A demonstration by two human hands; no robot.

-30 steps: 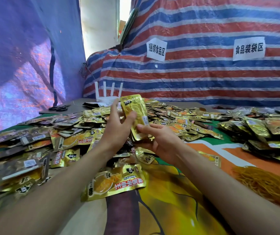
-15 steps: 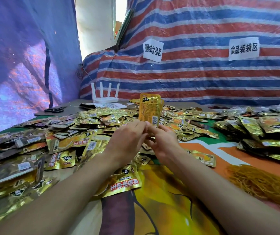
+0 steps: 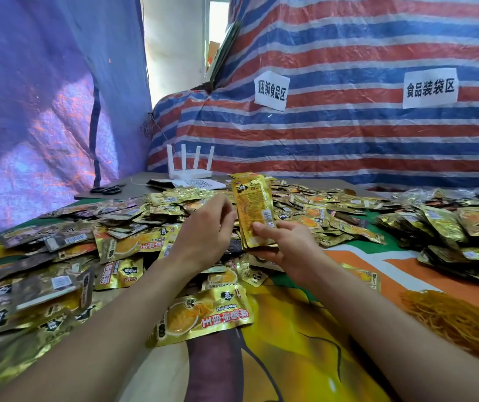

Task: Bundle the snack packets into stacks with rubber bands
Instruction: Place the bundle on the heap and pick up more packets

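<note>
1. Gripping the stack of packets at its lower end with the right hand, thumb across the front, fingers curled behind.
2. Holding it upright above the middle of the tablecloth.
3. Raising the left hand just beside the stack's left edge, fingers curled; impossible to tell whether touching or pinching.
4. Glossy, crinkled gold foil, flat and oblong, printed orange.
5. Strewn around with loose packets of like foil.
6. Heaped at right: thin, tangled yellow rubber bands.

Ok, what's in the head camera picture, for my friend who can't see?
The right hand holds a small upright stack of gold snack packets, the left hand close beside it. Loose packets cover the table; rubber bands lie at right.
</note>
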